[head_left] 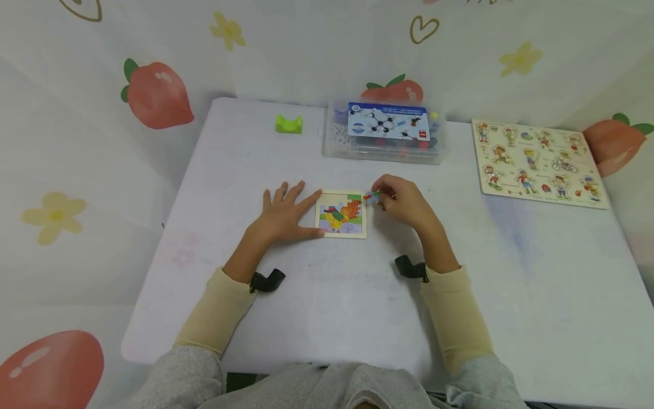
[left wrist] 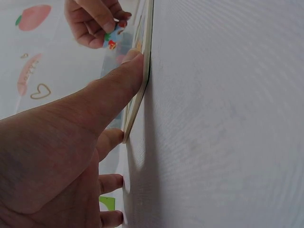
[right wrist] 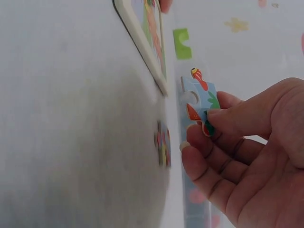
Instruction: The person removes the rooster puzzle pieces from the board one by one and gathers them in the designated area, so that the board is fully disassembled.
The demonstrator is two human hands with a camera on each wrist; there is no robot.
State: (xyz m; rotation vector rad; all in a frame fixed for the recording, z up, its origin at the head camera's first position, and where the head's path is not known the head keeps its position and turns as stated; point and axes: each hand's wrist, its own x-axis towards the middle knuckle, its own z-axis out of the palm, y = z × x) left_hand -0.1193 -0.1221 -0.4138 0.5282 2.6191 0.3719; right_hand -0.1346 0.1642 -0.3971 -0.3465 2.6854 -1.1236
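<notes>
A small wooden jigsaw puzzle [head_left: 365, 227] with a pale frame and a colourful bird picture lies flat on the table. Along its left side spreads my left hand [head_left: 278, 222], fingers straight, with the thumb at the lower left corner and the index finger at the upper left. My right hand [head_left: 405, 201] pinches a light blue puzzle piece [right wrist: 203, 95] with red and green marks between thumb and fingers, just off the frame's upper right corner. Below that hand, the right wrist view shows another multicoloured puzzle piece [right wrist: 164, 145] on the table.
At the back stands a clear plastic box [head_left: 334, 149] with a molecule-picture label. A bright green notched block [head_left: 289, 124] sits left of it. On the right lies a wooden board [head_left: 544, 197] with several cartoon figures. A printed cloth [head_left: 286, 51] hangs behind the table [head_left: 327, 318].
</notes>
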